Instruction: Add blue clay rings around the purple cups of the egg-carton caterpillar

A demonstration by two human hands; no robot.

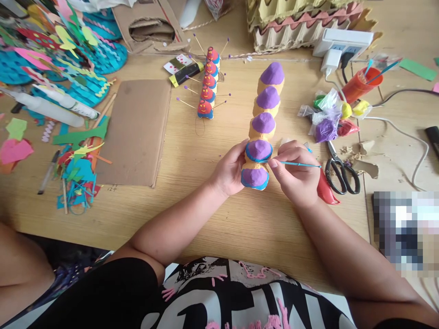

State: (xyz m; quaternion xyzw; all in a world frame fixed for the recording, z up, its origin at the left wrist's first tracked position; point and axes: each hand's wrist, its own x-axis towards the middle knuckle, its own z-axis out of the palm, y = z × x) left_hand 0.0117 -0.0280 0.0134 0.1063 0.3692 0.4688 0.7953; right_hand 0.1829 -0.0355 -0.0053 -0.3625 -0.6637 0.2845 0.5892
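Note:
My left hand grips the near left side of an egg carton strip, held above the table with its bumps up. Purple clay caps the bumps, over a tan base. Blue clay rings the two nearest bumps. In my right hand, a thin blue clay tool is pinched, and its tip meets the blue edge of the second bump from me. Beyond my hands stands a finished-looking caterpillar strip with red faces, blue edges and several pins with purple heads.
At left lie a cardboard sheet, paper scraps and glue bottles. On the right are scissors, clay packets, an orange cup and a power strip with cables. Egg trays are stacked at the back.

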